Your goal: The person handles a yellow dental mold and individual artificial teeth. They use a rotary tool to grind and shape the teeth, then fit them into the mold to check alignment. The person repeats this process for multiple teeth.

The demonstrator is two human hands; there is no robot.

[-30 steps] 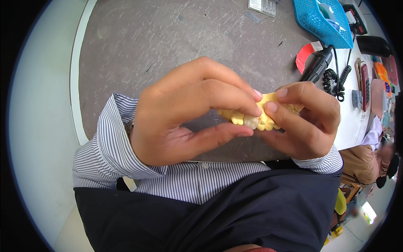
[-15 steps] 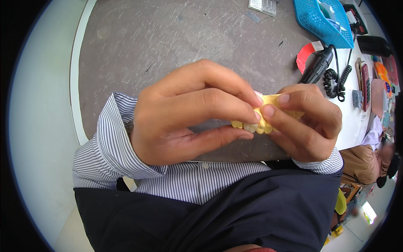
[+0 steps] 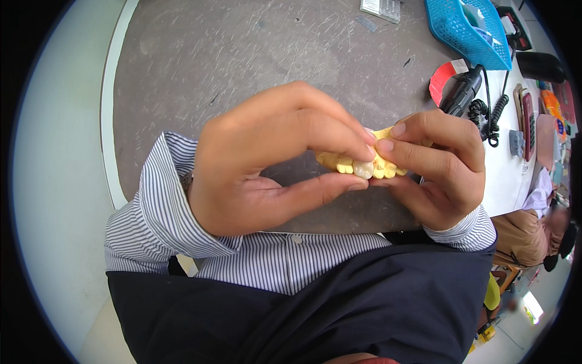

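Between my two hands, above the near part of the table, is a yellow dental model with a row of teeth facing me. One whitish tooth crown stands out among the yellow teeth. My left hand pinches the model around this crown, thumb below and fingertips above. My right hand grips the model's right part, two fingertips on its upper face and the thumb underneath. The fingers hide parts of the model's upper side and right end.
A dark scratched tabletop lies beneath. At far right are a blue plastic basket, a red curved piece and a black handpiece with a coiled cord. A small clear case lies at the far edge. Another person sits farther right.
Both hands have raised the dental model slightly away from me and turned it, so more of its left end and the whitish crown show. My right hand has shifted a little left.
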